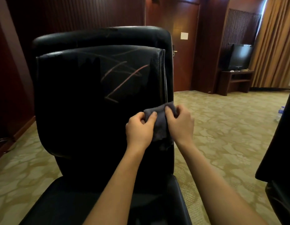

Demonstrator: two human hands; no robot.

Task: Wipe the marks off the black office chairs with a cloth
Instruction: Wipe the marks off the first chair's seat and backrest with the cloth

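Evidently refolding: left hand (139,127) and right hand (180,123) both pinched the grey cloth (160,122) before the black chair (85,101); reddish marks (123,78) sat at eleven o'clock, unwiped.

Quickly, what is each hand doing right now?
Left hand: fingers pinch the grey cloth.
Right hand: fingers pinch the same cloth.

One head-worn camera looks forward and slightly down, close to the black chair (98,98) backrest, the carpeted floor (222,127) stretching away behind.
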